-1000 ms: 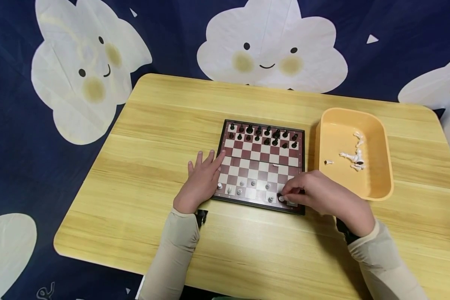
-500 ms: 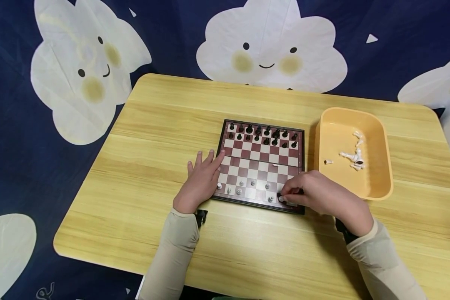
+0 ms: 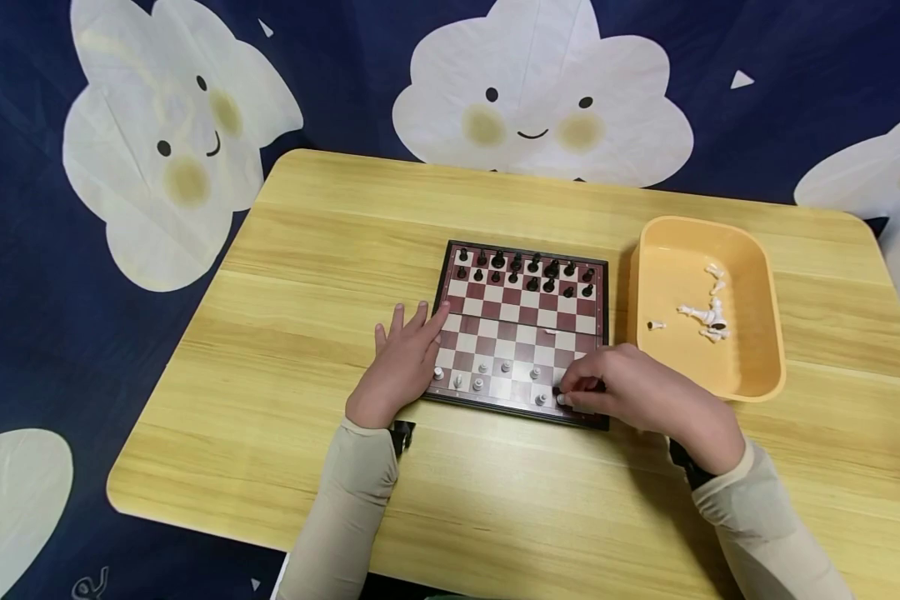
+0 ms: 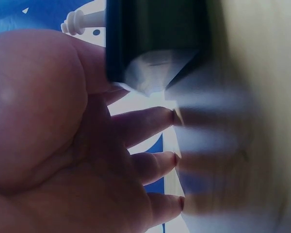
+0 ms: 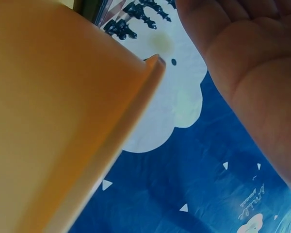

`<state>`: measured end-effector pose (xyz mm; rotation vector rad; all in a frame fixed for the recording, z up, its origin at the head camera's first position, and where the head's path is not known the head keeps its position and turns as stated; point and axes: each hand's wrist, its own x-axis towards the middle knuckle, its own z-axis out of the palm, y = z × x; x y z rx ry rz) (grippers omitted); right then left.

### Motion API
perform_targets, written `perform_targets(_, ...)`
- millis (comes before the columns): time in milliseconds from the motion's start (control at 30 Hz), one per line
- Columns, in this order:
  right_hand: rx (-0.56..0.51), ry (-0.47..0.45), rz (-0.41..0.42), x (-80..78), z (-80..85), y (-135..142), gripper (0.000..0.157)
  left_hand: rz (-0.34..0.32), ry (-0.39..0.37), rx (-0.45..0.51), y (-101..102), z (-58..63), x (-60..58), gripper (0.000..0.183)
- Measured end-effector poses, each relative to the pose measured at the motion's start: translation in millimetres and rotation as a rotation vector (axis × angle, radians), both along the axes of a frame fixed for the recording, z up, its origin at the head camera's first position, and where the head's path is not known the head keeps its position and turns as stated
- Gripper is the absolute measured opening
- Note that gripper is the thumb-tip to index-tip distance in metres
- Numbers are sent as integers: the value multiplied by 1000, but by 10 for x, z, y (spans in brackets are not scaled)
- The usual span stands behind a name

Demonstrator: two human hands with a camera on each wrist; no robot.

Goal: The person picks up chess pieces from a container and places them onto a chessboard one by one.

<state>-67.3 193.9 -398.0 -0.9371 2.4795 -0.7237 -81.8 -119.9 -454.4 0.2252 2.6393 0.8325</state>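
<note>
A folding chessboard [image 3: 495,312] in dark red and white lies on the table. My left hand [image 3: 397,362] rests at its left edge, fingers straight and spread; the left wrist view shows the palm [image 4: 72,121] beside the dark board side. At the near right part of the board, my right hand [image 3: 633,385] pinches a small white chess piece [image 3: 562,400] with a dark base, partly hidden by the fingers. Several white pieces [image 3: 506,367] stand on the near rows. Two rows of black pieces [image 3: 516,263] stand at the far side.
Right of the board is a yellow plastic tub [image 3: 777,333] with several white chess pieces [image 3: 708,315] lying in it. Its wall [image 5: 87,111] fills the left of the right wrist view. A dark blue cloth with clouds [image 3: 543,92] hangs behind the wooden table [image 3: 270,333].
The white piece has turned slightly in my right fingers, its dark base shifting a little left. My left hand stays where it was.
</note>
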Motion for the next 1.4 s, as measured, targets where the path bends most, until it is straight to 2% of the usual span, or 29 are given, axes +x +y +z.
perform_targets(267, -8, -2, 1, 16, -30, -18, 8, 1, 3, 12, -3, -2, 9, 54)
perform_targets(433, -36, 33, -34, 23, 37, 30, 5, 4, 6, 10, -10, -16, 22, 54)
perform_targets(533, -41, 137, -137, 6, 113, 151, 3, 5, 2, 19, -8, -20, 26, 54)
perform_targets(700, -26, 297, -411, -124, 188, 532, 8, 5, 1, 16, -8, -18, 22, 54)
perform_targets(767, -7, 308, -509, -198, 175, 700, 16, 6, 3, 10, -13, -18, 18, 54)
perform_targets(833, 27, 268, -559, -261, 135, 859, 27, 8, 4, 7, -20, -19, 17, 54)
perform_targets(900, 104, 199, -548, -305, 89, 997, 34, 8, 4, 7, -26, -18, 17, 54)
perform_targets(1067, 305, 12, -390, -376, -50, 1211, 46, 5, 5, 6, -28, -19, 16, 54)
perform_targets(1133, 332, -8, -359, -396, -100, 1240, 50, 5, 6, 8, -26, -19, 13, 54)
perform_targets(1233, 347, 1, -340, -412, -148, 1246, 46, 6, 4, 18, -16, -13, 10, 54)
perform_targets(1367, 381, 51, -342, -418, -160, 1225, 28, 5, 2, 24, -3, -5, 4, 54)
perform_targets(1400, 392, 59, -351, -419, -158, 1217, 30, 4, 1, 23, 0, -4, 3, 54)
